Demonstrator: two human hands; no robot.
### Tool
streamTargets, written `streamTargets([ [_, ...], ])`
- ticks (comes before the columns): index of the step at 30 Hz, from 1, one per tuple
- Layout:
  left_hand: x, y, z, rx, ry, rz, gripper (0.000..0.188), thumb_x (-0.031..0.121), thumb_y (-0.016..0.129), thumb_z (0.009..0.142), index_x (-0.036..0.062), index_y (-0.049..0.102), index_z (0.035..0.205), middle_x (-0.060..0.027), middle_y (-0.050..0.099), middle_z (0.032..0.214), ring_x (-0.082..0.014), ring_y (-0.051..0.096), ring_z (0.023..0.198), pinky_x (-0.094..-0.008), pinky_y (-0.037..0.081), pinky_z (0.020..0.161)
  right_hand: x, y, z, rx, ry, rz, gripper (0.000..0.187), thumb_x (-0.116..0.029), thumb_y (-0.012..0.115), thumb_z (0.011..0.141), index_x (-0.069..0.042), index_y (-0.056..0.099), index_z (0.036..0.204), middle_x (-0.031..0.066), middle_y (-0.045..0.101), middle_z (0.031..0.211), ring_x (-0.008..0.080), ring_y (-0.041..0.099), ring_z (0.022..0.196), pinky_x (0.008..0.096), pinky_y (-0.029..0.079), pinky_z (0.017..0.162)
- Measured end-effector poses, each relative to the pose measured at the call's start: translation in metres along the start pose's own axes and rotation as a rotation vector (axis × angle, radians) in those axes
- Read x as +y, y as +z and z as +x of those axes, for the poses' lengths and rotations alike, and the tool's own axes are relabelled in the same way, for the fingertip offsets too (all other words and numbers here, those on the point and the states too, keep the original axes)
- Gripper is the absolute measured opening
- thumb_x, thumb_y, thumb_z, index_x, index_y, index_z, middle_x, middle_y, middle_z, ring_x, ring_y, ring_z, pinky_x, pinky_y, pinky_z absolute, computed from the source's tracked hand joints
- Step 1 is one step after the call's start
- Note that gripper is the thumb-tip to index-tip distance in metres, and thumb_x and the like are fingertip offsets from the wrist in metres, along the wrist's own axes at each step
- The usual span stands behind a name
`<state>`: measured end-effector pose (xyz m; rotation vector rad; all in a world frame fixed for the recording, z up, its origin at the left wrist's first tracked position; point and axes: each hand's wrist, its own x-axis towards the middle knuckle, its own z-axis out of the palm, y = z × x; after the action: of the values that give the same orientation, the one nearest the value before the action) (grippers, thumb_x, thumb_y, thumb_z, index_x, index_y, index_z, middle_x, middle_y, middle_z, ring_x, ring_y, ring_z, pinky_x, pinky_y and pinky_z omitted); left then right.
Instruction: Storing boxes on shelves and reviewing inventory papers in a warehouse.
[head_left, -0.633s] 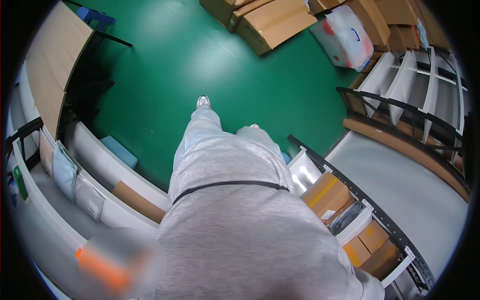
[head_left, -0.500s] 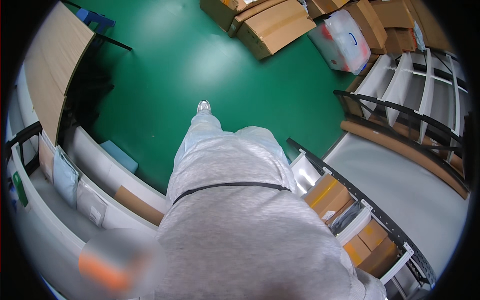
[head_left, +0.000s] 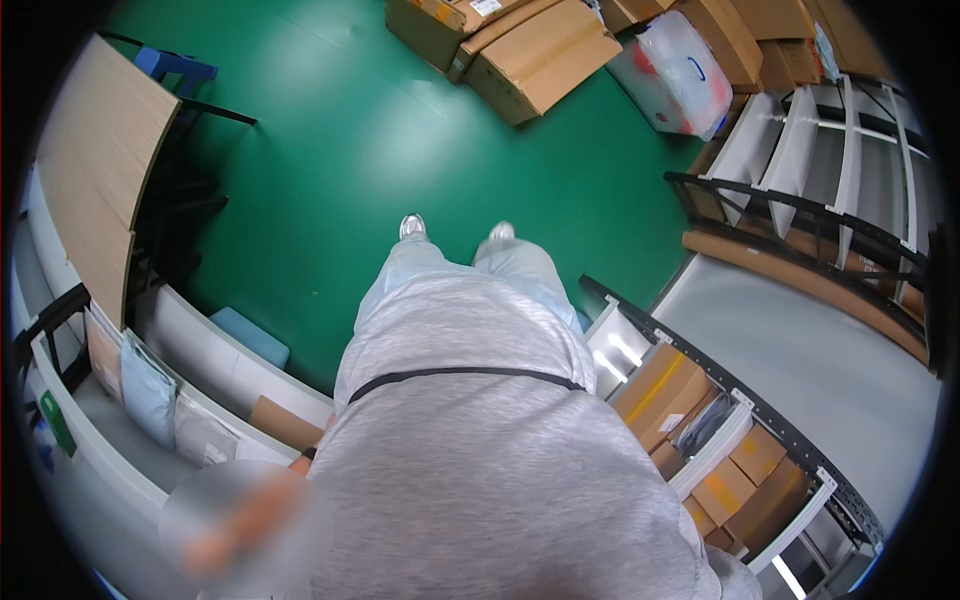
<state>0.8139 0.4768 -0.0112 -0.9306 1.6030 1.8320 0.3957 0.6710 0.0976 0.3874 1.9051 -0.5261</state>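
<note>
A blurred round patch at the lower left covers most of my left hand [head_left: 245, 525], so its fingers and anything in them are hidden. A dark band [head_left: 309, 453] shows at the wrist, close to the left side of my grey top [head_left: 460, 440]. Nearest to this hand is a white shelf [head_left: 265, 435] with a grey-white packet [head_left: 200, 432], a pale blue packet [head_left: 148, 390] and a brown cardboard piece [head_left: 285, 424]. My right hand is out of view; only grey cloth shows at the lower right.
Cardboard boxes [head_left: 545, 60] and a clear plastic bin [head_left: 675, 75] stand on the green floor [head_left: 330, 150] ahead. To the right are a black-framed rack [head_left: 800, 210] and a shelf holding cartons [head_left: 665, 395]. A wood-topped table [head_left: 105, 150] and a blue stool [head_left: 175, 68] are at the left.
A second shoe has come into view on the right. The wrist with its dark band now shows beside my top. The shelves have shifted slightly in the picture.
</note>
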Motion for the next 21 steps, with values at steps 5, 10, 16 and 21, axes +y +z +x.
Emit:
streamTargets([
  [5,0.024,-0.006,0.072,-0.105,0.022,0.043,0.053,0.048,0.054,0.104,0.0019,0.061,0.128,-0.014,0.068,0.123,-0.0261,0.063,0.114,-0.0405,0.048,0.101,0.112,-0.053,-0.035,0.108,0.129,0.093,0.039,-0.029,0.051,0.108,0.003,0.059,0.127,0.0121,0.067,0.119,0.0191,0.062,0.111,0.0313,0.048,0.096],
  [10,0.032,-0.035,0.134,0.058,-0.392,-0.222,0.05,0.047,0.042,0.109,0.0039,0.063,0.098,-0.0076,0.065,0.086,-0.0179,0.059,0.08,-0.0332,0.048,0.08,0.274,-0.107,0.006,0.122,0.193,0.139,0.038,-0.03,0.051,0.107,0.003,0.06,0.126,0.0125,0.067,0.118,0.0195,0.062,0.11,0.0313,0.048,0.095],
  [16,0.031,-0.025,0.084,0.334,-0.429,-0.356,0.049,0.048,0.044,0.109,0.0034,0.063,0.099,-0.0075,0.065,0.085,-0.0175,0.06,0.078,-0.0326,0.05,0.077,0.188,-0.164,0.091,-0.145,-0.199,-0.006,0.032,-0.025,0.048,0.104,-0.001,0.06,0.121,0.0087,0.065,0.109,0.0184,0.06,0.103,0.0344,0.047,0.094],
  [21,0.037,0.025,0.084,0.328,-0.577,-0.251,0.054,0.052,0.045,0.107,0.0012,0.063,0.103,-0.0088,0.066,0.088,-0.0191,0.062,0.08,-0.0349,0.051,0.077,0.078,-0.237,0.149,-0.169,-0.061,0.175,0.028,-0.03,0.049,0.107,-0.004,0.06,0.11,0.0039,0.063,0.096,0.0147,0.058,0.09,0.0308,0.047,0.088],
])
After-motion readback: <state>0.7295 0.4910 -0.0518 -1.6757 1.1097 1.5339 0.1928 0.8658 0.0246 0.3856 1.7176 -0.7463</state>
